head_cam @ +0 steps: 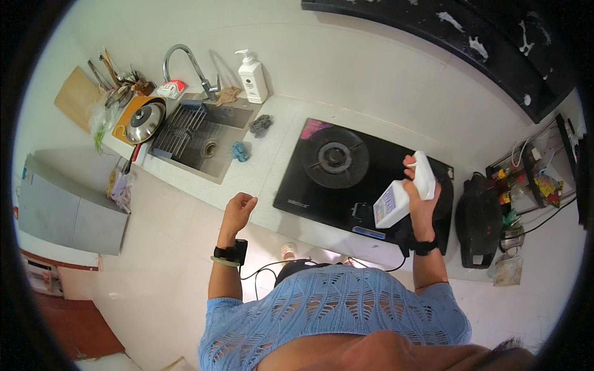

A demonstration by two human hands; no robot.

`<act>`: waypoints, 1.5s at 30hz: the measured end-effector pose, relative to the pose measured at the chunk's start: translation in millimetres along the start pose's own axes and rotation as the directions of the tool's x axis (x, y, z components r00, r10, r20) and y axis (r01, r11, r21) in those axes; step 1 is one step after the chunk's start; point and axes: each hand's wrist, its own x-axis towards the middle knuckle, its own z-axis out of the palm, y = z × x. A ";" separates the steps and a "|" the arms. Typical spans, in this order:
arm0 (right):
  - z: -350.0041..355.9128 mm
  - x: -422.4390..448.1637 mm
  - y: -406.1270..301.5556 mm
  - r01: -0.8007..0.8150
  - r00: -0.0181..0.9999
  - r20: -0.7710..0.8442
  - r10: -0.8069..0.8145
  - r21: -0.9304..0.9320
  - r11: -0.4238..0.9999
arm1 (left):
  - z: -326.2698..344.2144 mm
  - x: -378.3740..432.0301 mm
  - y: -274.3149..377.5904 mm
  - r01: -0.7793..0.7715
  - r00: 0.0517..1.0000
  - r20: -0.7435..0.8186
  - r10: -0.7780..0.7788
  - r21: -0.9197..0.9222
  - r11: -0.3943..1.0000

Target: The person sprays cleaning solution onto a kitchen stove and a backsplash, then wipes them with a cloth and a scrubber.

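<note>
My right hand (421, 208) grips a white spray bottle (394, 204) near its top. The bottle is tilted over the right side of a black glass gas stove (290, 185), its purple label facing left. On the stove's left half is a round burner (334, 157); the right burner is mostly hidden behind my hand and the bottle. Above the counter's front edge, left of the stove, my left hand (237, 213) has its fingers curled in, with nothing seen in it. Above right, a black range hood (408, 28) carries several white foam-like patches.
A steel sink (236, 118) with a drying rack (181, 125) lies left, near a lidded pan (146, 123). Between sink and stove are a blue cloth (240, 151) and grey scourer (261, 125). A white pump bottle (253, 81) stands behind. A black appliance (479, 222) flanks the stove.
</note>
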 end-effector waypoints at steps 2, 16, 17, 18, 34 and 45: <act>13.1 6.5 31.1 0.039 0.994 -0.104 -0.040 -0.013 0.999 | -25.3 16.2 -14.7 0.012 1.000 0.017 -0.013 0.081 0.997; 59.1 80.8 174.9 0.006 0.926 -0.369 -0.080 -0.199 0.980 | -37.9 232.5 -90.3 -0.209 0.978 0.086 0.191 0.463 0.861; 58.3 79.6 177.3 0.002 0.926 -0.370 -0.078 -0.201 0.980 | -36.8 236.2 -83.0 -0.166 0.986 0.074 0.148 0.483 0.860; 58.3 75.9 177.7 0.005 0.930 -0.362 -0.071 -0.182 0.983 | -36.0 242.4 -86.8 -0.164 0.986 0.077 0.146 0.487 0.858; -10.8 13.7 218.0 -0.252 0.965 -0.060 0.256 -0.492 0.833 | -42.2 260.8 -118.0 -0.094 0.987 0.150 0.058 0.247 0.964; 51.4 -33.8 48.8 -0.404 0.537 0.435 0.723 -0.620 0.673 | -29.5 259.0 -94.9 0.273 0.932 0.328 -0.157 -0.347 0.897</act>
